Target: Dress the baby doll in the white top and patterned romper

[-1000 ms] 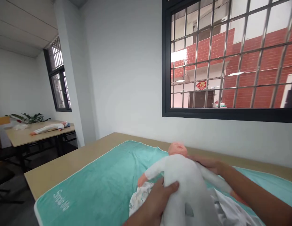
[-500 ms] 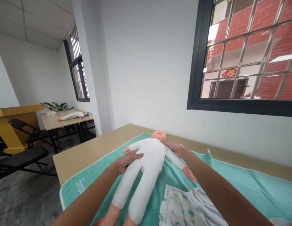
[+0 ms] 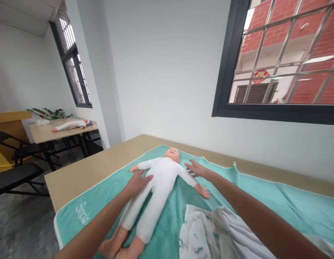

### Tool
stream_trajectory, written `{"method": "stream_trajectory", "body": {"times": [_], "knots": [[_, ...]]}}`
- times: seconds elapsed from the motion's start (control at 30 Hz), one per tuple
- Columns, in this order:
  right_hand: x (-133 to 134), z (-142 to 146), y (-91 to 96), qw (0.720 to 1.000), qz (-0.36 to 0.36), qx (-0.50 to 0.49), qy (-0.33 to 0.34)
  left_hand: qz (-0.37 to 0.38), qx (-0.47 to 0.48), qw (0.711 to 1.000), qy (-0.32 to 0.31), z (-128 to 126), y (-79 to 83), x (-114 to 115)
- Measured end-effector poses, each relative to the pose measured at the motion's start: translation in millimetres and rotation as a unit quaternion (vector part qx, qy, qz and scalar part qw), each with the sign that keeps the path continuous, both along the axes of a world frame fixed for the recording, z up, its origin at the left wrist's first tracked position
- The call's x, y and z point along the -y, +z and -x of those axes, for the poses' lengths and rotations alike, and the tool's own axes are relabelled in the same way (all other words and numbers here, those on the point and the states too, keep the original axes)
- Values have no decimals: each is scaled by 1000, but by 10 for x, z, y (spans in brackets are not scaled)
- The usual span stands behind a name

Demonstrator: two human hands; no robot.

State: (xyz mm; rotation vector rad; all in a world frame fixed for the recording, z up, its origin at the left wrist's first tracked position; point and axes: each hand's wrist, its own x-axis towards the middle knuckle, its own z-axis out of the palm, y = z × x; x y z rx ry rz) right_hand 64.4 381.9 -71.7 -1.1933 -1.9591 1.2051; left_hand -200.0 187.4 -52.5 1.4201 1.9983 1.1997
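Observation:
A baby doll (image 3: pixel 163 174) with a white cloth body lies face up on a teal blanket (image 3: pixel 95 194), its head toward the wall and its feet toward me. My left hand (image 3: pixel 139 182) rests at the doll's hip and upper leg on the left side, fingers spread. Above the blanket, beside the doll's shoulder and arm on the right, my right hand (image 3: pixel 197 169) is open with its fingers apart and holds nothing. White printed baby clothes (image 3: pixel 201 230) lie crumpled on the blanket below my right forearm.
The blanket covers much of a wooden table (image 3: pixel 102 163) against the wall under a barred window (image 3: pixel 280 57). At the left stand a second table (image 3: pixel 42 133) bearing another doll (image 3: pixel 72 125), a black folding chair (image 3: pixel 15 176) and a yellow lectern (image 3: pixel 10 144).
My right hand has come away from the doll's neck and shoulder, moving right. My left hand stays by the hip. The doll's arm on the right now shows fully. The view has shifted slightly.

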Motion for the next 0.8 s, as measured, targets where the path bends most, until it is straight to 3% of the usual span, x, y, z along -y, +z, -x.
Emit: {"method": "stream_trajectory", "body": {"times": [0.07, 0.13, 0.2, 0.27, 0.37, 0.43, 0.53, 0.6, 0.67, 0.73, 0.8], "knots": [[173, -578, 28, 998, -13, 56, -25, -81, -97, 992, 17, -199, 14, 248], [392, -1301, 24, 988, -31, 139, -57, -94, -113, 989, -32, -484, -19, 587], [648, -2062, -21, 940, -72, 325, -77, -47, -93, 991, -87, -821, -91, 923], [926, -2728, -106, 888, -63, 442, -108, 27, -66, 989, -129, -1160, -188, 1154], [1332, -3328, -268, 866, -52, 480, -131, 93, -65, 980, -160, -1587, -337, 1230], [1550, -3443, -357, 868, -68, 472, -141, 108, -89, 976, -168, -1802, -396, 1181], [1759, -3337, -369, 867, -111, 446, -189, 113, -155, 970, -151, -2045, -357, 1146], [1843, -3168, -262, 881, -127, 392, -232, 87, -171, 972, -135, -2175, -245, 1183], [1931, -2951, -83, 917, -121, 280, -258, 36, -135, 981, -131, -2293, -101, 1231], [2062, -2691, 114, 959, -112, 117, -234, -16, -76, 990, -114, -2402, 29, 1242], [2239, -2418, 261, 990, -74, -30, -120, -54, -11, 994, -93, -2493, 110, 1197]]}}
